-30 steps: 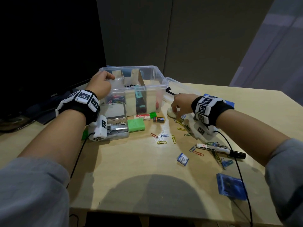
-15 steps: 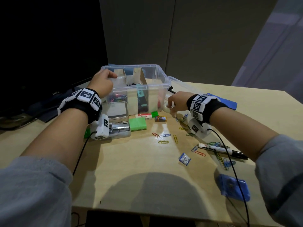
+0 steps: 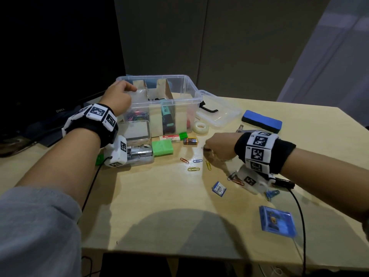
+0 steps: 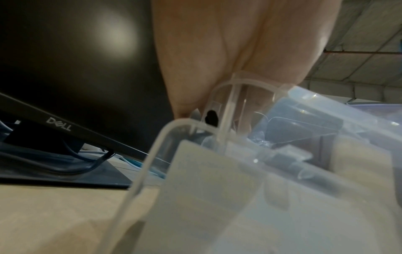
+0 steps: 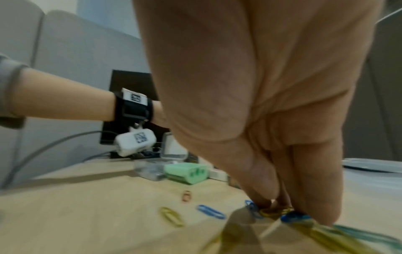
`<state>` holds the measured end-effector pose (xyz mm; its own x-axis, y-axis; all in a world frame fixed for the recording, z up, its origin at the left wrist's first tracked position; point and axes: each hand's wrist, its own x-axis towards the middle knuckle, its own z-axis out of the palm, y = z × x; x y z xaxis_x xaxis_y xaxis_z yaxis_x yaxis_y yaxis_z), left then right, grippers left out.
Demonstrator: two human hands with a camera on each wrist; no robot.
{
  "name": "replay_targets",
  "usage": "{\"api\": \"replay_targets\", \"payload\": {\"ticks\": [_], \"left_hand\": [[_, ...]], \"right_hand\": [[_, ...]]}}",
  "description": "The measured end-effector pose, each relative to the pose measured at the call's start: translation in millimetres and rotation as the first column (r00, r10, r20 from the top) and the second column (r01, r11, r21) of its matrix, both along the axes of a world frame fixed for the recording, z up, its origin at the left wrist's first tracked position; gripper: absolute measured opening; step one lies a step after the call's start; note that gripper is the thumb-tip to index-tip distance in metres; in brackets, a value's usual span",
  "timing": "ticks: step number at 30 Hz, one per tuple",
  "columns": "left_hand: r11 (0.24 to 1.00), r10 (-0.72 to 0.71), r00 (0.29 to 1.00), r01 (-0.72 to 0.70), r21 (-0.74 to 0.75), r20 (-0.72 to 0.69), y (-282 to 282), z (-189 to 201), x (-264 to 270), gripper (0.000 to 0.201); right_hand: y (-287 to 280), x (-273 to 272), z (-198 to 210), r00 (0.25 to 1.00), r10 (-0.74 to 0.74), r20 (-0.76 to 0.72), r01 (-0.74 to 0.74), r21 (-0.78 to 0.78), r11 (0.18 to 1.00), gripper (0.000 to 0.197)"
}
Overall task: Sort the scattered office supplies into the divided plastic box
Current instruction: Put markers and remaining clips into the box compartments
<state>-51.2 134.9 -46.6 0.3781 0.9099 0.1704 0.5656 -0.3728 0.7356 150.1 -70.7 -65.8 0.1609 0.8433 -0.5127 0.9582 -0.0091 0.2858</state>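
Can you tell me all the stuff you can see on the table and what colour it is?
divided plastic box: one, clear, back left, holding paper clips and a marker
lid: one, clear, right of the box
tape roll: one, whitish, front of the box
board eraser: one, blue, back right
green case: one, by the stapler box
loose paper clips: several, mixed colours, mid-table
blue packet: one, front right
monitor: one, black, far left
left hand: grips the box's rim
right hand: fingers pinch paper clips
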Motion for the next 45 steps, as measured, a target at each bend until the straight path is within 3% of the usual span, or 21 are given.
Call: {"api": "replay_targets", "payload": {"ticks": [4,6,8,11,15,21,27,32,37,40,45], "left_hand": [[1.000,-0.004,1.000,0.004,0.000,0.004,0.3,0.9,-0.7,0.043],[1.000,-0.005,1.000,0.005,-0.002,-0.001,-0.2,0.6,-0.4,0.042],[1.000,-0.007,1.000,0.007,-0.003,-0.004,-1.1,0.3,0.3,0.042],[1.000,-0.006,1.000,0.006,-0.006,-0.010,-0.8,0.9,0.0,0.042],[1.000,-0.006,1.000,0.006,-0.009,-0.013,-0.5,1.9,-0.1,0.041],[1.000,-0.003,1.000,0.003,0.008,-0.011,-2.2,1.8,1.3,0.041],[1.000,0.002,1.000,-0.001,0.006,-0.017,-2.2,2.5,1.5,0.042],[1.000,-0.014,1.000,0.014,-0.007,-0.005,-1.1,1.4,-0.1,0.043],[1.000,-0.017,1.000,0.017,-0.009,0.008,-0.6,0.3,-0.1,0.041],[1.000,-0.020,1.000,0.020,-0.003,0.005,-0.4,1.0,-0.6,0.042],[1.000,-0.017,1.000,0.017,0.012,-0.009,-0.4,1.0,0.0,0.041]], "right_hand": [[-7.1,-12.7,9.3,0.990,0.070,-0.123,-0.065,0.043,0.997,0.041],[-2.4,-6.3,14.5,0.983,0.023,-0.181,0.000,0.124,0.992,0.044],[4.8,5.9,17.7,0.991,-0.066,-0.114,0.087,0.182,0.979,0.035],[9.7,20.6,17.8,0.977,-0.205,0.056,0.202,0.062,0.977,0.043],[7.5,25.0,15.9,0.962,-0.274,0.013,0.274,-0.082,0.958,0.052],[16.1,6.3,6.6,0.958,-0.214,-0.192,0.199,-0.095,0.975,0.044],[30.8,-17.5,-7.5,0.836,-0.193,-0.515,0.199,-0.043,0.979,0.034],[38.0,-17.4,2.9,0.862,-0.119,-0.493,0.157,0.037,0.987,0.036],[34.0,-28.5,-7.0,0.898,0.036,-0.439,-0.001,0.079,0.997,0.072],[35.3,-32.3,-12.7,0.894,0.087,-0.441,-0.046,0.102,0.994,0.056],[37.8,-25.0,-9.9,0.853,0.005,-0.522,0.008,0.024,1.000,0.025]]}}
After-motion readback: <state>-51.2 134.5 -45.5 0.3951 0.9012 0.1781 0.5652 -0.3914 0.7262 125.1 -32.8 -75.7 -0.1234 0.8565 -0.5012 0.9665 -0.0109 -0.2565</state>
